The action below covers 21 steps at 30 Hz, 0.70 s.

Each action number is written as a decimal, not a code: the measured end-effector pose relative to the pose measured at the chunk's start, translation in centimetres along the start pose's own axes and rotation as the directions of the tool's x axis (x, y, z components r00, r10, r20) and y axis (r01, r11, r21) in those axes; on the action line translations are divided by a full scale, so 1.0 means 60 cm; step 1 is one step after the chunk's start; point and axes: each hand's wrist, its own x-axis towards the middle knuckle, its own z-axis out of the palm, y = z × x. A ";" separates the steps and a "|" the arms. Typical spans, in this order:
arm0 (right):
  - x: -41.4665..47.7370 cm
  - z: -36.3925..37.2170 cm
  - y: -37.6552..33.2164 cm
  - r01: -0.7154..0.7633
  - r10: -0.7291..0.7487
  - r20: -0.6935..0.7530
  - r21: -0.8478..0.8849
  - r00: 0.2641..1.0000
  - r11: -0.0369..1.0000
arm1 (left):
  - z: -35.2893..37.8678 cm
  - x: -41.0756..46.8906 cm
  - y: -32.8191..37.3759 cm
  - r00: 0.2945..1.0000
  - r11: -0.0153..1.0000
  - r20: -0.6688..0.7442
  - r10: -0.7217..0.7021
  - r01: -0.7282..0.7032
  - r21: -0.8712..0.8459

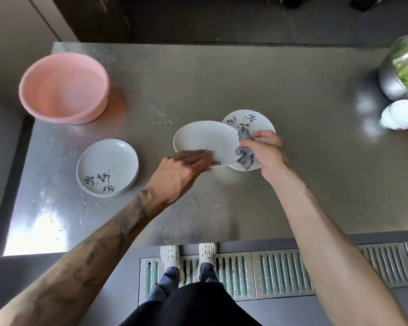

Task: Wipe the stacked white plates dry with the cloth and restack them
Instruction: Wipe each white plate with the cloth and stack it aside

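Observation:
A white plate (pixel 205 140) is held above the steel table (pixel 222 74), tilted, by my left hand (pixel 181 170), which grips its near edge. My right hand (pixel 266 149) clutches a grey cloth (pixel 245 154) against the plate's right rim. Under the cloth and the held plate lies a stack of white plates with black script (pixel 252 121), partly hidden. A second stack of the same plates (pixel 107 167) rests on the table to the left.
A pink plastic basin (pixel 64 88) stands at the table's back left. At the far right are a steel bowl of green vegetables (pixel 403 69) and a pile of small white dishes (pixel 403 114). Water drops (pixel 160 114) dot the table. My feet stand on floor grates (pixel 280 274).

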 end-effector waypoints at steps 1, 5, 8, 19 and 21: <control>0.004 -0.008 0.004 0.015 -0.014 -0.042 0.011 0.999 1.000 | 0.012 0.009 0.002 1.000 1.000 -0.008 0.015 -0.015 0.010; 0.027 -0.037 0.024 0.020 -0.012 -0.160 0.052 0.987 0.998 | 0.049 0.042 0.015 0.992 0.998 -0.117 -0.045 0.048 0.028; 0.051 -0.057 0.035 0.064 -0.052 -0.243 0.045 0.969 0.997 | 0.080 0.066 0.026 0.979 0.982 -0.081 -0.187 0.186 -0.028; 0.114 -0.102 0.057 0.051 -0.032 -0.339 0.047 0.940 0.998 | 0.174 0.142 0.027 0.837 0.744 0.235 -0.494 0.547 -0.384; 0.115 -0.106 0.057 0.055 -0.054 -0.330 -0.006 0.942 0.998 | 0.179 0.143 0.027 0.835 0.744 0.230 -0.500 0.550 -0.380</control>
